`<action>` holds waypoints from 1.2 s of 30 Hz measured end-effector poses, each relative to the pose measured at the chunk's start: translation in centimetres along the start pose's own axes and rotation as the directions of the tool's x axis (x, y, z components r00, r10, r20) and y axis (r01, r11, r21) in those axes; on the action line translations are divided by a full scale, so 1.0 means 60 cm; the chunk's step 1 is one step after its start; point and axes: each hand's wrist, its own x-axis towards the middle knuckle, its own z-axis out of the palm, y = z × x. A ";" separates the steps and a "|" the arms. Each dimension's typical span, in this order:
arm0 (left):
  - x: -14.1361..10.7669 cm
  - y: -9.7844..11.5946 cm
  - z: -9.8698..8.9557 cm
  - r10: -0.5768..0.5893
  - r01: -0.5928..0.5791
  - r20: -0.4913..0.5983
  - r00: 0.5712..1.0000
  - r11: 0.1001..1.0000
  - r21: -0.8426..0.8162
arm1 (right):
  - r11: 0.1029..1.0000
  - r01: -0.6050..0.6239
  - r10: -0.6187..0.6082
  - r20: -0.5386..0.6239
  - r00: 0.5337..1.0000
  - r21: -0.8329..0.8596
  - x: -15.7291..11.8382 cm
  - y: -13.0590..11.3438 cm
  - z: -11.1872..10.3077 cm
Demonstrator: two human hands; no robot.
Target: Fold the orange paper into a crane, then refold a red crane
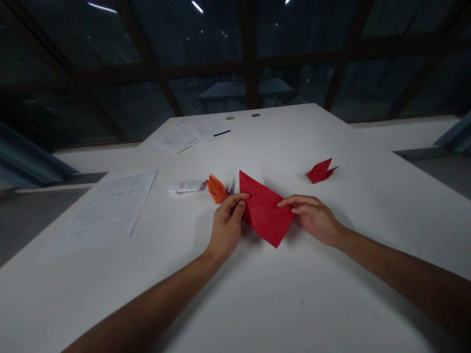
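Observation:
A sheet of red paper, creased and folded, is held a little above the white table between my two hands. My left hand pinches its left edge between thumb and fingers. At the opposite edge, my right hand grips the paper the same way, with some fingertips hidden behind it. Just beyond my left hand stands an orange folded-paper figure, partly covered by that hand. A red folded-paper figure with pointed tips rests farther back on the right.
A white packet lies left of the orange figure. Sheets with writing cover part of the table's left side, and more papers lie at the back beside a black pen. Dark windows stand behind the table.

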 end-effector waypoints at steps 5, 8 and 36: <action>0.015 0.001 0.002 -0.201 0.176 -0.045 0.979 0.931 -0.320 | 0.797 0.311 -0.228 0.219 0.949 -0.518 -0.007 0.008 -0.007; 0.018 0.003 0.001 -0.226 0.204 -0.024 0.974 0.915 -0.347 | 0.516 0.462 -0.406 0.268 0.874 -0.722 -0.011 0.011 -0.004; 0.001 0.025 -0.006 0.022 -0.023 0.289 0.957 1.000 0.001 | 0.194 0.430 -0.499 0.288 0.817 -0.882 -0.033 0.001 0.028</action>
